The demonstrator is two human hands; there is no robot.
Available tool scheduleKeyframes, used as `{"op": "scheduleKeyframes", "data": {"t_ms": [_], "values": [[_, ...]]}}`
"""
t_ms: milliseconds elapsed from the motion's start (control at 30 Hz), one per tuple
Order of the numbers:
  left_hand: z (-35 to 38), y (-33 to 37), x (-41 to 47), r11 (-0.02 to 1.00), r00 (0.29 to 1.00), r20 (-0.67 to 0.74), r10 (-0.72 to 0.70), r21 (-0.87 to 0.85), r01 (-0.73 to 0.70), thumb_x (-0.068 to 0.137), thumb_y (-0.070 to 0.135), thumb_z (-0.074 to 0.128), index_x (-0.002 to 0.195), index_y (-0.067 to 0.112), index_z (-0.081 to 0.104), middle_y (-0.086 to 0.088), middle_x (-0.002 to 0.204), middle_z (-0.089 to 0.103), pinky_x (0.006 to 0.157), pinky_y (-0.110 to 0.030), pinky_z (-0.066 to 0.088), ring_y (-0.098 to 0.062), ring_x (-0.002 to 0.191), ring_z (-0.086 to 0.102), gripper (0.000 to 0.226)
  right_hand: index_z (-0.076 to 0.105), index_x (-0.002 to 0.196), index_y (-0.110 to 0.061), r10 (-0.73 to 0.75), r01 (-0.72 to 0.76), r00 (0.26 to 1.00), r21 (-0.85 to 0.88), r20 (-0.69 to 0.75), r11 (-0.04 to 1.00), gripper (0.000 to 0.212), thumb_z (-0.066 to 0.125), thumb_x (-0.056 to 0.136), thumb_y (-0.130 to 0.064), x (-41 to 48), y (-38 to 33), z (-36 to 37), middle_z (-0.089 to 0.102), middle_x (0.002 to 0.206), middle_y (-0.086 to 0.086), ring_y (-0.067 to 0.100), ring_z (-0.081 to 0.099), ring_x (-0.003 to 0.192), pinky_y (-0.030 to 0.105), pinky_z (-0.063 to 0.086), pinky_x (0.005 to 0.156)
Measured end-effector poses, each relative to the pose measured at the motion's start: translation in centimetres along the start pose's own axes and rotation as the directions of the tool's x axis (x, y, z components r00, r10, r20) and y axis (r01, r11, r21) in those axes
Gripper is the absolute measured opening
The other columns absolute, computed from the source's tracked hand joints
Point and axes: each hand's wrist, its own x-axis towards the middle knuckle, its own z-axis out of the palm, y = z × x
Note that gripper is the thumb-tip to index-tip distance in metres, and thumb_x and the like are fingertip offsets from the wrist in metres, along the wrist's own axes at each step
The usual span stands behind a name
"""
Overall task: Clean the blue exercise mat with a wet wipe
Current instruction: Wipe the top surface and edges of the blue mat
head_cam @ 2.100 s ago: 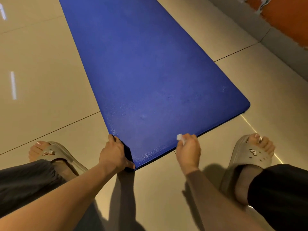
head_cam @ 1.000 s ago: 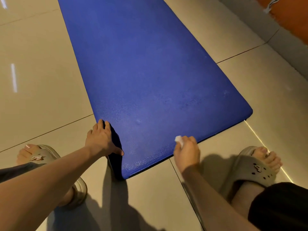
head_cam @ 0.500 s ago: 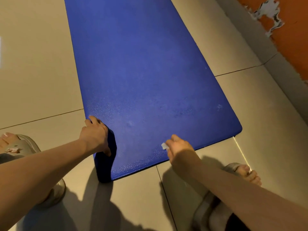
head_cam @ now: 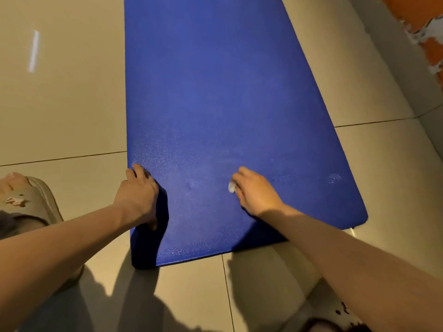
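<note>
A long blue exercise mat lies flat on the tiled floor and runs away from me. My left hand grips the mat's near left edge, which is lifted and curled a little under the fingers. My right hand lies on the mat's near end, right of centre, holding a small white wet wipe down against the surface; only a bit of the wipe shows beside the fingers. A faint round mark shows on the mat near its right edge.
Beige floor tiles surround the mat. A foot in a grey-brown slipper stands at the left; another slipper shows at the bottom right. A grey skirting and an orange wall with peeling paint rise at the right.
My right hand has moved from the mat's near edge forward onto the surface with the wipe. My left hand keeps hold of the near left edge. The view has come closer over the mat.
</note>
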Motion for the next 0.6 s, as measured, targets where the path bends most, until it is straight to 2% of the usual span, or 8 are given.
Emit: {"op": "scheduleKeyframes", "data": {"t_ms": [67, 200, 300, 367, 467, 567, 600], "values": [[0.3, -0.1, 0.0, 1.000, 1.000, -0.012, 0.011, -0.018, -0.011, 0.054, 0.072, 0.085, 0.146, -0.002, 0.037, -0.027, 0.147, 0.029, 0.098, -0.035, 0.052, -0.040, 0.129, 0.038, 0.128, 0.062, 0.088, -0.014, -0.002, 0.001, 0.997, -0.014, -0.079, 1.000, 0.022, 0.053, 0.087, 0.005, 4.3, 0.6, -1.0, 0.056, 0.091, 0.001, 0.021, 0.051, 0.075, 0.038, 0.047, 0.068], [0.4, -0.3, -0.1, 0.997, 1.000, 0.002, 0.006, -0.074, -0.005, 0.056, 0.067, 0.088, 0.154, 0.000, 0.024, -0.025, 0.159, 0.014, 0.101, -0.037, 0.052, -0.041, 0.143, 0.027, 0.135, 0.061, 0.088, -0.015, 0.077, -0.087, 0.984, -0.056, -0.160, 0.995, 0.023, 0.050, 0.088, 0.006, 11.9, 1.7, -2.5, 0.058, 0.098, 0.004, 0.026, 0.059, 0.081, 0.038, 0.051, 0.075], [0.2, -0.5, -0.5, 0.996, 1.000, -0.007, 0.013, -0.092, -0.013, 0.057, 0.066, 0.089, 0.157, 0.002, 0.017, -0.022, 0.163, 0.009, 0.102, -0.038, 0.052, -0.038, 0.146, 0.025, 0.138, 0.064, 0.089, -0.010, 0.136, -0.146, 0.973, -0.036, -0.187, 0.989, 0.019, 0.049, 0.094, -0.001, 12.9, 1.9, -2.4, 0.059, 0.099, 0.007, 0.028, 0.060, 0.083, 0.042, 0.053, 0.078], [0.1, -0.7, -0.9, 0.994, 1.000, -0.014, 0.015, -0.104, -0.017, 0.057, 0.066, 0.088, 0.157, 0.003, 0.015, -0.020, 0.163, 0.008, 0.102, -0.038, 0.051, -0.037, 0.146, 0.025, 0.139, 0.066, 0.087, -0.012, 0.095, -0.099, 0.987, -0.018, -0.132, 0.995, 0.021, 0.048, 0.095, -0.004, 10.1, 1.1, -1.8, 0.060, 0.098, 0.005, 0.027, 0.061, 0.084, 0.038, 0.052, 0.079], [-0.1, -0.9, -1.3, 0.992, 1.000, -0.018, 0.024, -0.122, -0.026, 0.054, 0.067, 0.089, 0.157, 0.004, 0.017, -0.019, 0.162, 0.009, 0.103, -0.039, 0.051, -0.036, 0.145, 0.024, 0.140, 0.059, 0.082, -0.016, -0.055, 0.056, 0.998, -0.019, 0.025, 0.998, 0.016, 0.053, 0.096, -0.014, 2.7, 0.8, -0.9, 0.054, 0.090, 0.003, 0.031, 0.059, 0.079, 0.035, 0.044, 0.069], [-0.2, -1.1, -1.4, 0.991, 1.000, -0.008, 0.024, -0.134, -0.025, 0.054, 0.067, 0.089, 0.158, 0.005, 0.015, -0.018, 0.163, 0.008, 0.106, -0.040, 0.050, -0.036, 0.147, 0.022, 0.142, 0.062, 0.092, -0.019, -0.229, 0.237, 0.943, -0.004, 0.243, 0.971, 0.011, 0.058, 0.091, -0.009, -4.8, 0.9, -0.4, 0.051, 0.092, 0.000, 0.023, 0.054, 0.076, 0.030, 0.039, 0.063], [-0.2, -1.1, -1.4, 0.990, 1.000, -0.008, 0.026, -0.135, -0.027, 0.054, 0.067, 0.089, 0.158, 0.004, 0.013, -0.018, 0.164, 0.007, 0.107, -0.040, 0.049, -0.036, 0.148, 0.021, 0.143, 0.064, 0.095, -0.019, -0.288, 0.297, 0.917, 0.006, 0.275, 0.955, 0.019, 0.060, 0.086, -0.003, -6.4, 1.2, -0.3, 0.051, 0.091, 0.000, 0.020, 0.051, 0.075, 0.028, 0.037, 0.060]]}}
